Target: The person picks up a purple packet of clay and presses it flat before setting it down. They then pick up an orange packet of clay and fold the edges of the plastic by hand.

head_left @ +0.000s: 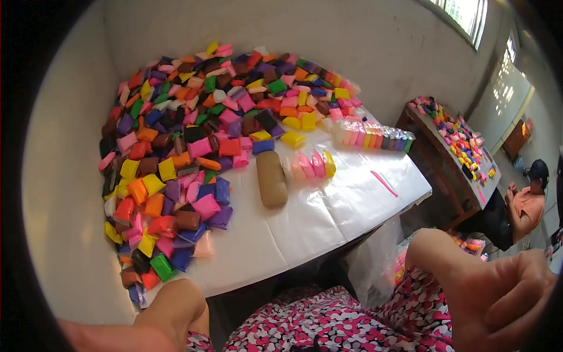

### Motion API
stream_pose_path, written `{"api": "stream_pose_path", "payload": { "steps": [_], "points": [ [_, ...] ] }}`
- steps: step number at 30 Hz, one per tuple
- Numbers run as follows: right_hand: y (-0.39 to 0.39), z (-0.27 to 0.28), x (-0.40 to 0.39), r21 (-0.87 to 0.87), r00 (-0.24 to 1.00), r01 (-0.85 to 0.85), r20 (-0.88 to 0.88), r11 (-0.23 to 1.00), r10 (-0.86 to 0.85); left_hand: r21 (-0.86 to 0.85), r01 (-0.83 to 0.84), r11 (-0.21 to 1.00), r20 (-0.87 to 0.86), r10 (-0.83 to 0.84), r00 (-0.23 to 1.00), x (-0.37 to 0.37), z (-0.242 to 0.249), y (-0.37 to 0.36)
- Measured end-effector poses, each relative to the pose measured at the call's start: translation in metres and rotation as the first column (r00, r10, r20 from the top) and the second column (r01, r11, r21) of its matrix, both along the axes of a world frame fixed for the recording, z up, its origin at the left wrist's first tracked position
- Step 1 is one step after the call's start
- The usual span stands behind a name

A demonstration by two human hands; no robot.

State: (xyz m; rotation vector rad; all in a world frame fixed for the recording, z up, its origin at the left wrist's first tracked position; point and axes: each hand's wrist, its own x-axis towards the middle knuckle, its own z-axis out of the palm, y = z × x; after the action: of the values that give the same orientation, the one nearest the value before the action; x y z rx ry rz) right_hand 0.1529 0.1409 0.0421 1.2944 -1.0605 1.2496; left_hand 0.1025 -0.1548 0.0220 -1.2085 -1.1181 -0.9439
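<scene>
My right hand (516, 293) is raised close to the camera at the lower right. Its fingers are curled in, and whatever they may hold is hidden. At the lower left edge, my left hand (108, 337) is also near the camera, only partly in view, with its fingers out of sight. Both are off the tabletop (328, 223). A tan, rounded oblong block (272, 179) lies on the white sheet. Beside it is a short row of pink and yellow packets (314, 165) in clear wrap. Farther right lies a longer wrapped row of multicoloured packets (373, 136).
A large heap of small coloured packets (182, 141) covers the table's left and back, against the wall. A thin pink strip (385, 183) lies near the right edge. At right, a person (528, 202) sits by a second table (446, 170) of packets. A clear plastic bag (375, 264) hangs below.
</scene>
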Motion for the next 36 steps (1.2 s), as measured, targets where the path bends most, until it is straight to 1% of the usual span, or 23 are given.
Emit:
{"api": "stream_pose_path", "payload": {
  "steps": [7,21,29,33,36],
  "points": [
    [0.003,0.003,0.014,0.019,0.999,-0.002,-0.034,1.000,0.003,0.003,0.003,1.000,-0.011,-0.003,1.000,0.004,-0.001,-0.002],
    [0.000,0.004,-0.002,0.023,1.000,-0.005,0.022,1.000,0.005,0.005,0.018,1.000,-0.020,-0.018,1.000,0.006,-0.002,-0.005],
    [-0.004,-0.001,-0.009,0.015,0.998,-0.004,0.056,1.000,0.003,0.017,0.067,0.998,-0.033,-0.067,0.997,0.001,-0.005,-0.003],
    [-0.007,-0.008,-0.018,0.005,0.995,-0.014,0.097,1.000,0.013,0.019,0.118,0.993,0.010,-0.119,0.993,-0.005,-0.012,0.004],
    [-0.012,-0.015,-0.028,-0.005,0.988,-0.011,0.154,1.000,0.012,-0.015,0.186,0.983,0.174,-0.180,0.968,-0.009,-0.018,0.017]
  ]
}}
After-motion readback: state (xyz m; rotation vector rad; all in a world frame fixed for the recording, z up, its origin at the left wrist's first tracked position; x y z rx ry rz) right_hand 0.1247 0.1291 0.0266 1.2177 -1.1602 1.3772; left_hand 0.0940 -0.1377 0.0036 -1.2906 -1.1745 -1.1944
